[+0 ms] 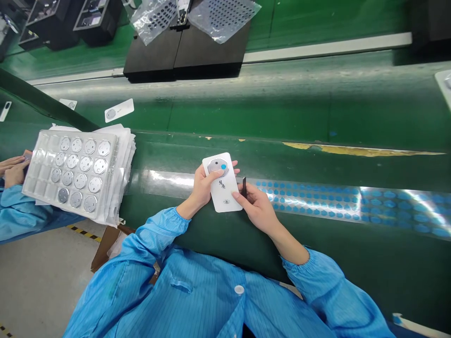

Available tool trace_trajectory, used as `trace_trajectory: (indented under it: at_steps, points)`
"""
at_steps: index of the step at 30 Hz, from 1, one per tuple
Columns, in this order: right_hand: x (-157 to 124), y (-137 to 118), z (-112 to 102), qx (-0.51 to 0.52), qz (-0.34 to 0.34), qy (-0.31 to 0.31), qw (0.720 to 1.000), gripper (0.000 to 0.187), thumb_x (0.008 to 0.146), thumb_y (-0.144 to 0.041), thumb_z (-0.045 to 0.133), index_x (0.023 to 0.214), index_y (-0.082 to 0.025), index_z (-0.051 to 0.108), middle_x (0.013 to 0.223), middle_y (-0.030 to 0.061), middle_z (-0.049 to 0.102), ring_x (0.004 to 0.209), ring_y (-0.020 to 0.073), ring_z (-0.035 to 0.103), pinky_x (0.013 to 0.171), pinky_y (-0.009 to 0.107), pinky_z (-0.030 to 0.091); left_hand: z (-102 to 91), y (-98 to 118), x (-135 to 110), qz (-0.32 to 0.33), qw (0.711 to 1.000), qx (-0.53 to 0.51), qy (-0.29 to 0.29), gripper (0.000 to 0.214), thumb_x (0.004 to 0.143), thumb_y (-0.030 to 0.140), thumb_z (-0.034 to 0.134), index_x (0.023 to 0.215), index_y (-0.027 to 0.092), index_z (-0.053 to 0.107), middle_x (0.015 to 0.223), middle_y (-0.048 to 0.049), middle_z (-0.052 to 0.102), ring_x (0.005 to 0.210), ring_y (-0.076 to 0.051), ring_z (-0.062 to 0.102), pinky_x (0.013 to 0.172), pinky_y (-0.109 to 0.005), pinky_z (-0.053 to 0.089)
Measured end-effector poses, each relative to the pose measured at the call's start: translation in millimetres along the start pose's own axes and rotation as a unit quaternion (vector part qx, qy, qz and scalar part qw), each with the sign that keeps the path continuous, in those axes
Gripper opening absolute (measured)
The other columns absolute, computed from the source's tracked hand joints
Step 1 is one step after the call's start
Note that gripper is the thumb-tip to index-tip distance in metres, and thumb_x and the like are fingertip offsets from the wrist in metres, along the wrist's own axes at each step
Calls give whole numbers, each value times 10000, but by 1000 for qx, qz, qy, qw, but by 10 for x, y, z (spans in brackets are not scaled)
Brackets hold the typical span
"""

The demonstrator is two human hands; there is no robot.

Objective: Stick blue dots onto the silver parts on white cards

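Note:
My left hand (203, 184) grips a white rectangular card (224, 188) from its left side, thumb pressed on top. The card carries a round silver disc (217, 166) near its top, with a small blue dot sticker on it. My right hand (254, 204) touches the card's right edge and pinches a thin dark tool (244, 186) upright. Both hands hover over the green table (317, 164), next to a clear strip of several blue dot stickers (317, 199).
A clear plastic tray (72, 171) of several silver discs rests on a stack of trays at the left. Another person's hands (12, 169) in blue sleeves are at the far left. More white cards (119, 110) lie on the conveyor. Black boxes (186, 49) with bagged parts stand behind.

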State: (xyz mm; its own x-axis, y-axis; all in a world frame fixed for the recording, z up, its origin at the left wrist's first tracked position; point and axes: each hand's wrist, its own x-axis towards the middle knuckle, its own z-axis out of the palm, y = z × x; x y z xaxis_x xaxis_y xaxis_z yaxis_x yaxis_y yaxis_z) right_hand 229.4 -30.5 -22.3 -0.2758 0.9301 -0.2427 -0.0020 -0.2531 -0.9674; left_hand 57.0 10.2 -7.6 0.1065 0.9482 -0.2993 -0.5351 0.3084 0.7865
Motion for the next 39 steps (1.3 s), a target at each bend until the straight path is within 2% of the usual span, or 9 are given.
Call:
trace_trajectory:
  at_steps: [8,24,31,35,37,39]
  points:
    - [-12,3,4,-5,-1,-4,1000,389,931,-625,730,962,-238,705,856,45,713,724,229,648,624,356,544,5,7,-19,-2,1000,16,15,459,769,395,854,1123,150,695,1228,-184,778,1065,-394,783,824,-436,640]
    - [-19,27,6,-24,-3,-17,1000,371,948,-610,717,946,-239,699,808,24,668,687,204,601,603,337,499,2,-62,-24,9,998,46,52,507,783,490,877,1109,143,703,1200,-180,789,994,-357,805,726,-355,655]
    - [-9,-7,-14,-33,2,-15,999,409,953,-633,697,919,-226,681,820,38,686,712,211,621,615,326,494,-8,-30,28,35,997,15,67,466,834,415,863,1171,143,691,1229,-188,778,1010,-353,801,741,-355,642]
    - [-19,-50,-18,-72,-15,-22,997,449,963,-632,685,809,-211,662,711,21,627,645,178,569,602,309,442,-34,28,61,61,992,2,107,512,835,438,849,1224,151,681,1311,-188,746,1111,-367,772,842,-388,626]
    - [-22,-68,-30,-69,-24,-9,997,481,954,-641,694,748,-210,642,674,15,604,608,161,547,585,305,425,-73,57,99,67,993,2,97,617,827,470,848,1328,173,646,1350,-176,729,1178,-374,746,934,-427,608]
    - [-2,-85,-84,-51,-28,13,998,493,925,-656,727,725,-215,635,654,11,594,589,154,538,568,305,416,-159,131,208,92,992,38,81,699,878,501,789,1461,194,555,1398,-161,705,1264,-355,707,1033,-447,573]
